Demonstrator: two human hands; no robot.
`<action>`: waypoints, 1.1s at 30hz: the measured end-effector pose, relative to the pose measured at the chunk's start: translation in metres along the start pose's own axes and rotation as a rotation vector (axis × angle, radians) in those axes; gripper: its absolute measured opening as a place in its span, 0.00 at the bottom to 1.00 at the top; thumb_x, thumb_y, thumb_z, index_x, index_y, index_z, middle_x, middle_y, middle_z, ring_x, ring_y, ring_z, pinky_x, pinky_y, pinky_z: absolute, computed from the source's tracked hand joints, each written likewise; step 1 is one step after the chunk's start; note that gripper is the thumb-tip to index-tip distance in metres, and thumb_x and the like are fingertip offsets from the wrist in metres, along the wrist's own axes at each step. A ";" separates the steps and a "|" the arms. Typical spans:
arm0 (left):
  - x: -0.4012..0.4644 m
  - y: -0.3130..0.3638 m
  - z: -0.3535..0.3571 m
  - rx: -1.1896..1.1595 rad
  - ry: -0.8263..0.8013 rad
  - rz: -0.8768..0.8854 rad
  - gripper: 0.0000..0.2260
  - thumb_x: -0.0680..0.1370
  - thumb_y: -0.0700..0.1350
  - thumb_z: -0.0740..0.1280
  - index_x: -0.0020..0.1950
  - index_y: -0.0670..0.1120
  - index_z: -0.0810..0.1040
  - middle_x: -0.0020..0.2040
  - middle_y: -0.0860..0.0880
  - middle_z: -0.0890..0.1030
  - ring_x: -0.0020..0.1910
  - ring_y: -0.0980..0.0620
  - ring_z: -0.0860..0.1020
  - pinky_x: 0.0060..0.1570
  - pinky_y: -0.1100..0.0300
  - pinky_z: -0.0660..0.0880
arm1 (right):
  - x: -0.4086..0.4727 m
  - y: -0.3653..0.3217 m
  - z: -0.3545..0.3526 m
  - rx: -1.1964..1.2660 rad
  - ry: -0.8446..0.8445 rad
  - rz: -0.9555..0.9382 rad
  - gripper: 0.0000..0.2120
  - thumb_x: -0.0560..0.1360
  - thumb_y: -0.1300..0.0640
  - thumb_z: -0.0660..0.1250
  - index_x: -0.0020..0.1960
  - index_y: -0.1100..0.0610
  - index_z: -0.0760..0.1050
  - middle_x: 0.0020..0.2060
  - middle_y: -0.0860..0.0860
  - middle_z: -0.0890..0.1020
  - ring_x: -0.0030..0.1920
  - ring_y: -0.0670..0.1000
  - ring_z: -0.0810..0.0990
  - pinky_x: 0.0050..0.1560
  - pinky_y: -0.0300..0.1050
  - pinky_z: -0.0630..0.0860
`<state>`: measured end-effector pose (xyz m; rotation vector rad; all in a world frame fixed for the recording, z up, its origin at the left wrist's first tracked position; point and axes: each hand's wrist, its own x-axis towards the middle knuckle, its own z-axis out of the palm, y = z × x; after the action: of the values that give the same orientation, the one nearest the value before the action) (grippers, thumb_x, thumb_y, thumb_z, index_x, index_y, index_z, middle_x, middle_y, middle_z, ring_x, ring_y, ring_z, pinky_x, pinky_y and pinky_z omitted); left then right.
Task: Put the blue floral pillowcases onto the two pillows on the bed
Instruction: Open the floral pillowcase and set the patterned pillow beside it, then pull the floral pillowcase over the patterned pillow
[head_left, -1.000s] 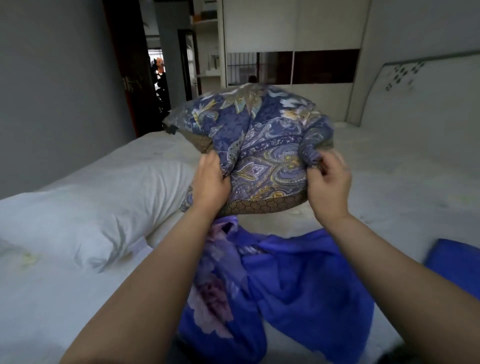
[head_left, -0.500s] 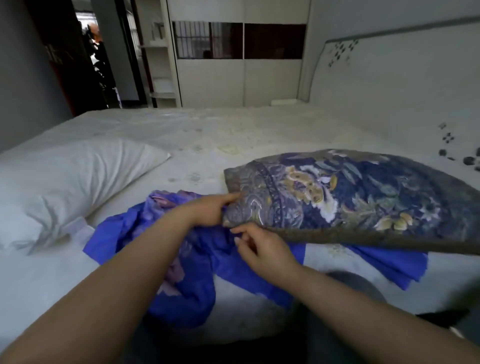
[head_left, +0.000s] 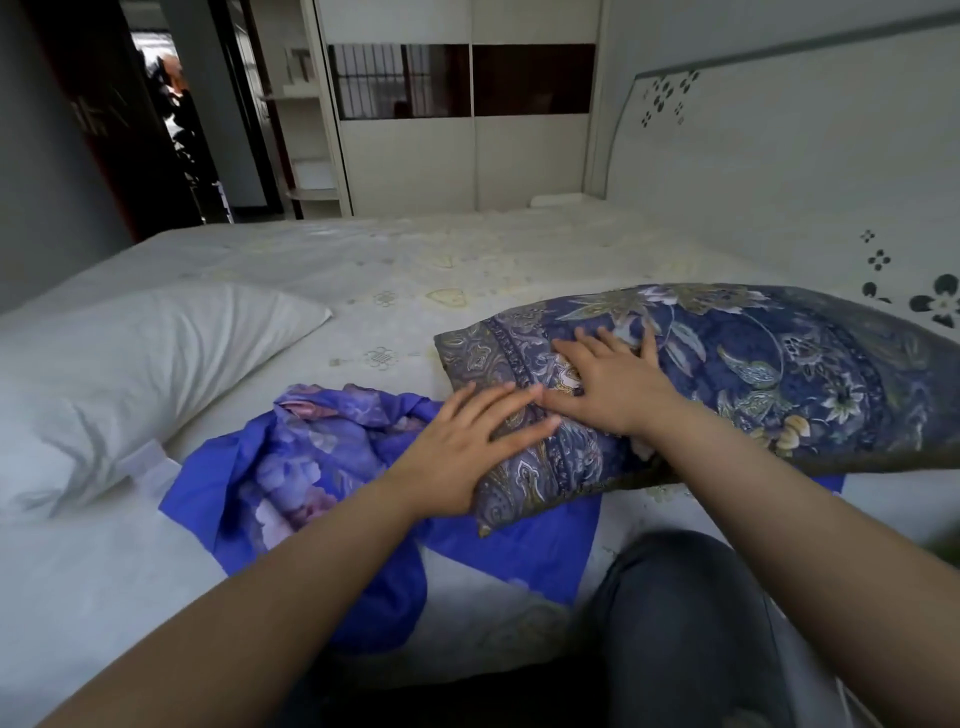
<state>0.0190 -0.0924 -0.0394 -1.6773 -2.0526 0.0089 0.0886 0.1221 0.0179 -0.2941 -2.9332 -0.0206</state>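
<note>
Both bare forearms reach forward, roughly parallel. The left hand (head_left: 470, 451) lies palm down with fingers straight and close together, pointing right. The right hand (head_left: 615, 383) is also flat (fingers spread a little wider), its thumb nearly touching the left fingertips (head_left: 540, 410).

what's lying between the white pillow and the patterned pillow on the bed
In the head view, a crumpled blue floral pillowcase lies on the bed sheet between the white pillow and the patterned pillow, reaching under the latter.
</note>
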 end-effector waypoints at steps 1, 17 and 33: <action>-0.002 0.004 0.002 0.015 0.032 0.038 0.43 0.68 0.49 0.69 0.77 0.56 0.47 0.77 0.45 0.50 0.75 0.43 0.54 0.70 0.40 0.56 | 0.005 -0.001 -0.001 -0.046 -0.009 -0.021 0.40 0.70 0.25 0.47 0.75 0.45 0.56 0.76 0.51 0.58 0.76 0.53 0.51 0.69 0.69 0.33; 0.067 0.055 0.026 0.177 -0.071 -0.214 0.46 0.71 0.56 0.70 0.78 0.50 0.42 0.78 0.42 0.45 0.73 0.28 0.46 0.67 0.31 0.50 | 0.073 0.021 -0.006 0.336 -0.446 0.060 0.17 0.82 0.51 0.48 0.49 0.56 0.73 0.50 0.55 0.79 0.49 0.54 0.74 0.49 0.45 0.67; 0.165 -0.119 0.071 -0.646 -0.673 -0.533 0.63 0.62 0.59 0.77 0.74 0.50 0.28 0.78 0.45 0.47 0.74 0.45 0.59 0.70 0.52 0.62 | 0.113 0.039 -0.013 0.392 -0.793 -0.062 0.46 0.65 0.23 0.48 0.77 0.43 0.43 0.76 0.45 0.49 0.76 0.53 0.47 0.73 0.56 0.47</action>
<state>-0.1382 0.0516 -0.0060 -1.5087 -3.2337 -0.3423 -0.0102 0.1816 0.0521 -0.1709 -3.5981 0.8324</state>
